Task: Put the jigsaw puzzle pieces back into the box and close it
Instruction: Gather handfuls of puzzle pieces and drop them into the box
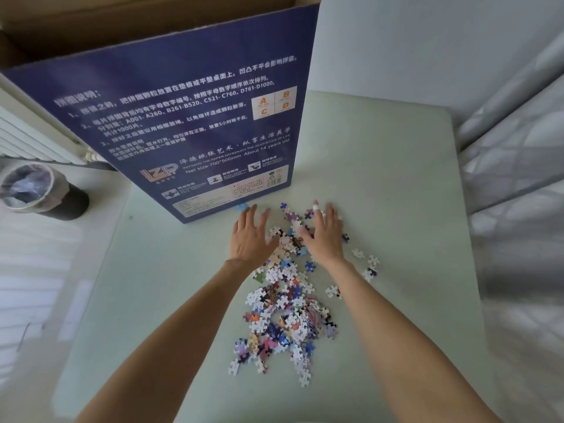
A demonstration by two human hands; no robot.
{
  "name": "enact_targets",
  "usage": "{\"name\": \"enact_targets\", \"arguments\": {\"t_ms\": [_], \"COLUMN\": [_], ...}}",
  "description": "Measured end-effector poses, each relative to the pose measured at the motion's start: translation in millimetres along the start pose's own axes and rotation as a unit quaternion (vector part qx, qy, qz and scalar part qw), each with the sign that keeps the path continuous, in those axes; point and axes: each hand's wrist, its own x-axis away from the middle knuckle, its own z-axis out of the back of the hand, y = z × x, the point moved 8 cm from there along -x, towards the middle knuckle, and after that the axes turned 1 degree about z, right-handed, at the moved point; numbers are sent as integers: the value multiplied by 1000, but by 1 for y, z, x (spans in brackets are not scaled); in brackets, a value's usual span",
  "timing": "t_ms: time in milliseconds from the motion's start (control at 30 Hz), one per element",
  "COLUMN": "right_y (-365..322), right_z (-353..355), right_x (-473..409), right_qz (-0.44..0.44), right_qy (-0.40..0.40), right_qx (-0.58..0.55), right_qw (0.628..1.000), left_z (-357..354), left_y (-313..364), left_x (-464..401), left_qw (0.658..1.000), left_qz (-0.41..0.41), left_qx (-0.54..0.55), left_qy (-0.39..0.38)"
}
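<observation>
A loose heap of jigsaw puzzle pieces [285, 312] lies spread along the middle of the pale green table [396, 193]. Behind it stands the big blue puzzle box [183, 123], its top open and the brown cardboard inside showing. My left hand [250, 236] and my right hand [325, 236] lie flat with straight fingers on either side of the far end of the heap, touching pieces. A white bandage wraps one finger of my right hand. A few stray pieces [369, 267] lie to the right of the heap.
A dark bin [39, 190] lined with a plastic bag stands on the floor at the left. A white radiator [33, 132] runs behind the box on the left. Pale bedding [515, 178] borders the table's right edge.
</observation>
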Motion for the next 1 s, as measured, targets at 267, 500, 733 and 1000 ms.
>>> {"name": "enact_targets", "arguments": {"t_ms": [267, 500, 733, 1000], "right_y": [-27, -20, 21, -24], "right_z": [-26, -35, -9, -31], "right_x": [28, 128, 139, 135], "right_qz": [184, 202, 33, 66], "right_qy": [-85, -129, -73, -86], "right_qx": [119, -40, 85, 115], "right_qw": [972, 970, 993, 987], "left_z": [-8, -18, -33, -36], "left_y": [-17, 22, 9, 9], "left_x": [6, 78, 108, 107], "left_qw": [999, 982, 983, 986], "left_qz": [-19, -183, -149, -91], "left_qx": [-26, 11, -41, 16], "left_qy": [-23, -49, -101, -137]}}
